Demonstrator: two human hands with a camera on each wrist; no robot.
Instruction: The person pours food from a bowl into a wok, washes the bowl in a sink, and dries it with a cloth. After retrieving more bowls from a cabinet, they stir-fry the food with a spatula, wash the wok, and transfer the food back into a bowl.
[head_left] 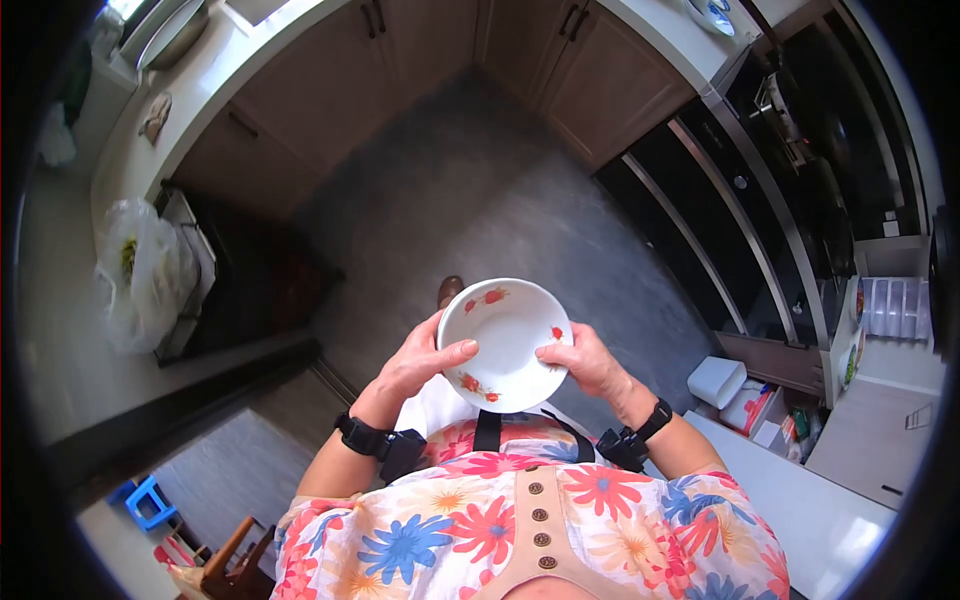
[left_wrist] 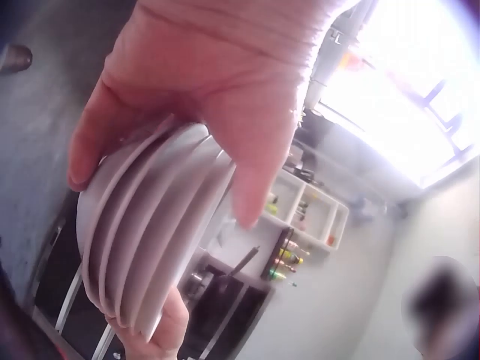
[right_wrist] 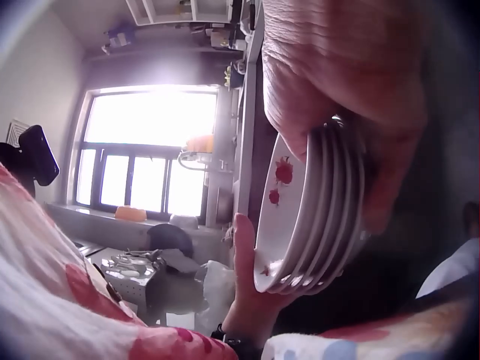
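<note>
Bowls [head_left: 505, 345], several nested into one stack, sit between my two hands in front of my body, above the dark floor [head_left: 420, 200]. My left hand [head_left: 415, 362] and right hand [head_left: 590, 365] stand apart on opposite sides of the stack, both clamped on it. Each thumb comes over the rim of the top bowl, which shows red flowers inside, and the wrist views show my fingers reaching round the outside of the lower ones. The rims lie close together.

I take the step in hand to be holding or carrying: the stack is off every surface, and nothing but my grip bears it. Whatever move follows seems to call for even pressure from both sides and a level stack, as the inner bowls could slide if one side dips. Setting it down would need a flat, steady place, with my fingers slipping out from below gently. The white counter [head_left: 210, 75] and the drawer [head_left: 765, 410] are both well apart from the stack.
</note>
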